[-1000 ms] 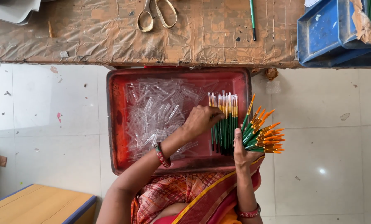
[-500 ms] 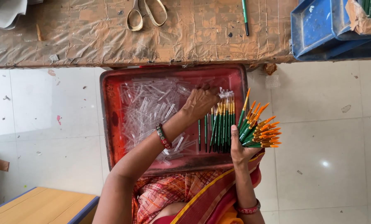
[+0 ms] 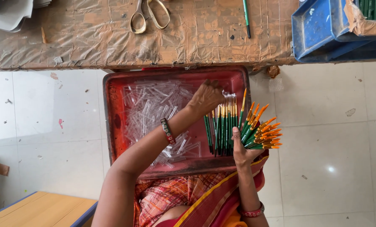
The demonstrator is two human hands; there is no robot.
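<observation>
Since half a second earlier, the left hand (image 3: 207,97) had stayed over the red tray (image 3: 112,122), fingers curled at the tips of a row of green brushes (image 3: 222,128) lying in it, just beside a heap of clear plastic caps (image 3: 154,113). From the head view, the right hand (image 3: 243,149) pinched a fanned bunch of green brushes with orange ends (image 3: 259,132) at the tray's right edge. Scissors (image 3: 149,14) lay on the brown table (image 3: 91,38) above.

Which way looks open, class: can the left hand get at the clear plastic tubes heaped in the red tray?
Probably yes. The left hand is already over the red tray, and the clear tubes lie uncovered just beside it.
</observation>
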